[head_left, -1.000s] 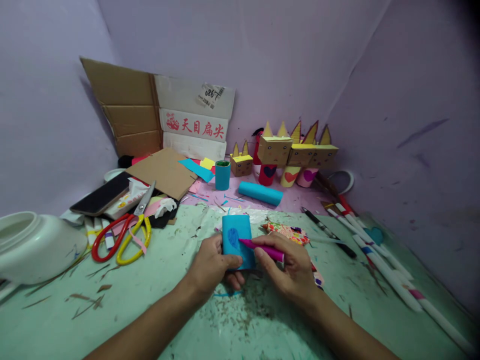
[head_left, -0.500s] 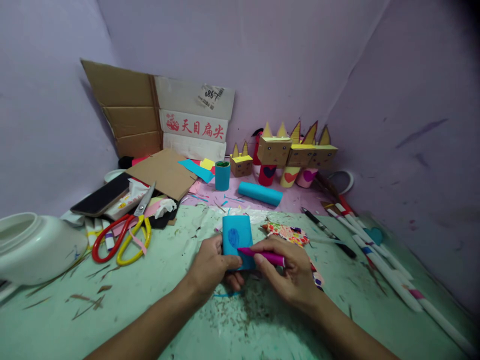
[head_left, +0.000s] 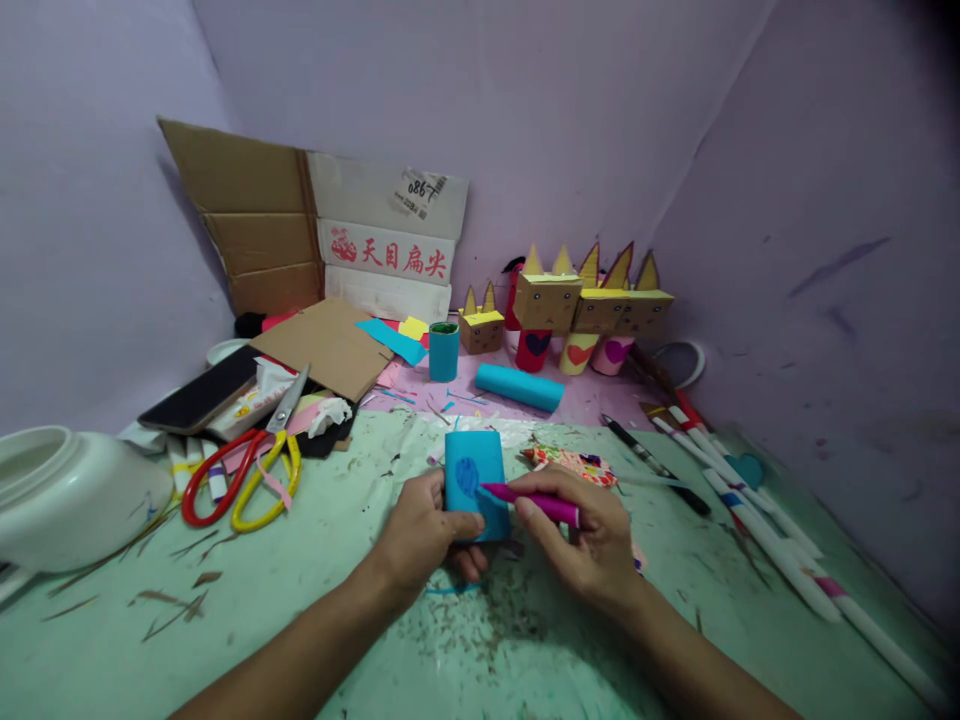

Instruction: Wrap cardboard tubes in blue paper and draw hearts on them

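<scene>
A small blue paper-covered tube (head_left: 487, 455) is held upright in my left hand (head_left: 424, 525), thumb across its lower front and fingers behind it. A dark blue oval mark (head_left: 466, 477) is drawn on its face. My right hand (head_left: 589, 540) pinches a magenta marker (head_left: 544, 503), whose tip points left and lies at or just in front of the tube, right of the mark; whether it touches I cannot tell. Behind them stand a blue tube (head_left: 443, 355) and a lying blue roll (head_left: 519, 387).
Scissors (head_left: 274, 470) with red and yellow handles lie left beside a phone (head_left: 202, 385) and a white pot (head_left: 82, 500). Cardboard-headed figures (head_left: 574, 310) stand at the back. White markers (head_left: 772, 540) and a black pen (head_left: 656, 465) lie right. A patterned piece (head_left: 574, 463) lies behind my right hand.
My right hand has shifted slightly right with the magenta marker, its tip drawing a little up and away from the oval. My left hand and the tube stay nearly still.
</scene>
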Motion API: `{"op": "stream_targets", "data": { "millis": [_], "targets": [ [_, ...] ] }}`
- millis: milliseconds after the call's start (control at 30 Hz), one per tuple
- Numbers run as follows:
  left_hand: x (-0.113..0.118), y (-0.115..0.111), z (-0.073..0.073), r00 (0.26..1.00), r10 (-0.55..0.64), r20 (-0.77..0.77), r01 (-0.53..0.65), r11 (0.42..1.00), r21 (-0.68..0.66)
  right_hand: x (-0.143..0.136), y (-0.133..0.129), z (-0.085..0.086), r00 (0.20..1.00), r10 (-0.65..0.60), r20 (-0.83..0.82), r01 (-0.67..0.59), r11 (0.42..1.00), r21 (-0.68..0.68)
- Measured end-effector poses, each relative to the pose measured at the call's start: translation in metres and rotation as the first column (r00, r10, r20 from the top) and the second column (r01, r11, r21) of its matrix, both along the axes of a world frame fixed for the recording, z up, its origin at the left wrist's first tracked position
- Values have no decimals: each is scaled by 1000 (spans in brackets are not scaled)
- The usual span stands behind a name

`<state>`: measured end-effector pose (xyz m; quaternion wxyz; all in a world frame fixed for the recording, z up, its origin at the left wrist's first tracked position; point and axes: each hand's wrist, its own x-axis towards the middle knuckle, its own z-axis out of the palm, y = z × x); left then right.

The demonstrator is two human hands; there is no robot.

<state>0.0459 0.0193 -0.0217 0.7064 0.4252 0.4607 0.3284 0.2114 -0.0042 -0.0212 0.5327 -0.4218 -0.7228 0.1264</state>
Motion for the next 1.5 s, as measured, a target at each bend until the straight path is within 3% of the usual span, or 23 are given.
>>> {"op": "stream_targets", "data": {
  "millis": [167, 367, 667, 867, 1500],
  "targets": [
    [0, -1, 3, 1000, -3, -31, 2, 1000, -12, 1, 4, 1, 959, -180, -217, 168, 983, -73],
    [0, -1, 3, 999, -14, -52, 14, 1000, -3, 2, 3, 4, 937, -158, -313, 107, 979, -172],
    [0, 1, 1, 1000, -23, -13, 23, 1000, 16, 2, 1, -4, 984, 34, -172, -38, 999, -22],
    [1, 1, 1, 1000, -18, -21, 19, 1000, 8, 2, 2, -7, 996, 8, -87, -5, 999, 37],
    [-1, 0, 2, 998, -43, -39, 44, 999, 7, 1, 6, -10, 997, 50, -64, -47, 998, 51]
  ]
}}
